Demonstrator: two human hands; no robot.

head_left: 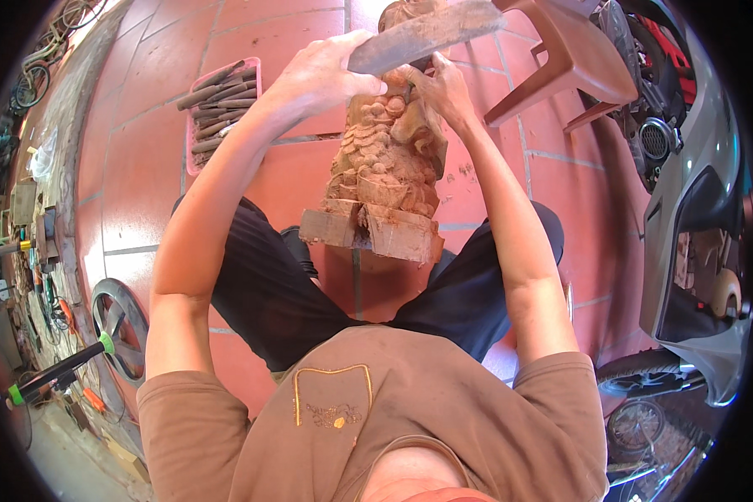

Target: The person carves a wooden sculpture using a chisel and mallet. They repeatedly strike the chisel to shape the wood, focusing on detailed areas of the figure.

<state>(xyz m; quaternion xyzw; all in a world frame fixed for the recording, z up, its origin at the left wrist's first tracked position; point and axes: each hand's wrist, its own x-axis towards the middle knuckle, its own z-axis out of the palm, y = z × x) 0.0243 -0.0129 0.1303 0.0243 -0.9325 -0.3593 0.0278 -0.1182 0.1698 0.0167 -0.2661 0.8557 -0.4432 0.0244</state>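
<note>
A carved wooden statue point(385, 151) with rounded, scaly relief lies between my knees, its split block base toward me. My left hand point(322, 74) is closed around the near end of a flat, greyish wooden bar point(431, 35), which slants up to the right above the statue's far part. Against the statue's right side, just below the bar, my right hand point(445, 90) has its fingers curled. Whatever those fingers hold is hidden by the bar and the hand itself.
A pink basket point(258, 75) full of dark-handled carving tools sits on the red tile floor point(134, 201) at left. A brown plastic chair point(569, 63) stands at far right, beside a grey motorbike point(686, 251). A black wheel point(119, 330) is by my left elbow.
</note>
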